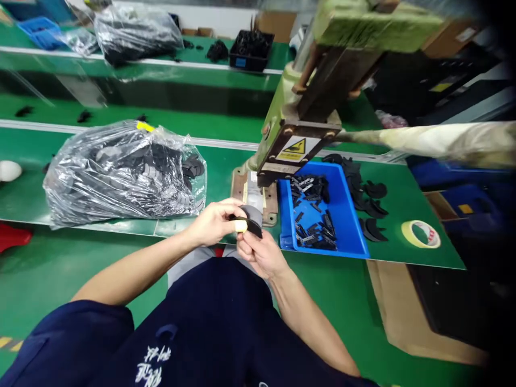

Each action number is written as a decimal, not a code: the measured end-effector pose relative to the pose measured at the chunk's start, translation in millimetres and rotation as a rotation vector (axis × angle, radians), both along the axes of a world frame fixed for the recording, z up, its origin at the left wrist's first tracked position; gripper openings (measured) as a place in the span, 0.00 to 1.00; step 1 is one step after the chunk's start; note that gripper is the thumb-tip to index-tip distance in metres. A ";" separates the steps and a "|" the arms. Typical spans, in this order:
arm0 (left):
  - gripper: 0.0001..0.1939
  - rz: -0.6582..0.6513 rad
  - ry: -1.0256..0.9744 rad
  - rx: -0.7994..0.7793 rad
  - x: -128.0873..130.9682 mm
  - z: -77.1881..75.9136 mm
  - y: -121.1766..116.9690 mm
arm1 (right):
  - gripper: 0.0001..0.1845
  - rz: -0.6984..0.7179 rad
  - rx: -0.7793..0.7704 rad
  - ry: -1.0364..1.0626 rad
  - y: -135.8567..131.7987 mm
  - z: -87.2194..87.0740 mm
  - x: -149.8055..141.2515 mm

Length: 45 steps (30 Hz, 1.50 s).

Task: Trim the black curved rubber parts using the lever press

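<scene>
Curved piece (253, 216) was clamped by left grip (214, 222) and right grip (263, 255), bagged pieces (151, 173) leftward seemingly left unworked, completion unclear.

This is a workshop or factory floor, laid out as an assembly station. A green-painted hand press (298, 123) with a yellow warning label (295, 149) stands on a green-topped workbench (220, 166). Left of the press, a big clear plastic bag (124, 177) bulges with dark curved parts; right of it, a blue bin (350, 226) holds small black pieces, with more curved black parts (374, 207) loose on the bench and a roll of tape (420, 234) near its right end. On the far side run green shelves or benches with another filled bag (137, 32) and a black crate (250, 51). The floor (80, 252) is green, with yellow-and-dark striped marking (10, 344) at the near left.
</scene>
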<state>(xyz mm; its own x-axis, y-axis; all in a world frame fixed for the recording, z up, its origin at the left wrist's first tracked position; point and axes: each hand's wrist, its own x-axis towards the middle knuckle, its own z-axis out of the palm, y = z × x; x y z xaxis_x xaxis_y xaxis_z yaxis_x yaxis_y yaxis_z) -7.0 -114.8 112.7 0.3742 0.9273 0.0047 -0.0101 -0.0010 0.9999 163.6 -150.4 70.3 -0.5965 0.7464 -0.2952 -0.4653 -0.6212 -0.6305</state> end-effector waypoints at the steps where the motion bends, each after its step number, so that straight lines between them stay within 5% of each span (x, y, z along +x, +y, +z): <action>1: 0.11 -0.012 -0.011 -0.017 1.6 2.4 0.2 | 0.15 0.018 -0.006 0.013 -0.1 1.6 3.2; 9: 0.29 0.041 -0.180 -0.245 4.8 17.6 11.0 | 0.18 0.183 0.016 0.115 15.5 2.2 19.3; 16: 0.23 0.230 -0.171 -0.355 3.4 14.1 16.3 | 0.15 0.057 0.049 0.003 23.8 -3.3 12.9; 21: 0.21 0.323 -0.158 -0.261 4.1 14.9 18.4 | 0.20 0.001 0.078 -0.056 25.7 2.6 10.8; 28: 0.21 0.153 -0.129 -0.218 2.0 14.9 12.5 | 0.20 0.042 0.202 -0.080 24.1 5.6 5.9; 31: 0.13 0.106 0.043 -0.022 -3.8 15.9 5.6 | 0.21 0.015 0.307 -0.156 29.1 1.8 6.5; 35: 0.06 0.218 0.305 0.570 -13.3 13.3 -2.6 | 0.18 -0.162 0.512 -0.350 38.1 1.4 15.6; 38: 0.11 0.211 0.358 0.900 -18.5 5.4 -4.7 | 0.21 -0.311 0.703 -0.486 39.3 6.3 23.4; 41: 0.14 0.185 0.344 1.019 -21.1 -3.3 -3.5 | 0.13 -0.407 0.879 -0.585 36.4 11.7 24.5; 45: 0.17 0.190 0.293 1.030 -22.8 -10.5 -0.1 | 0.15 -0.486 1.029 -0.669 35.7 14.1 19.0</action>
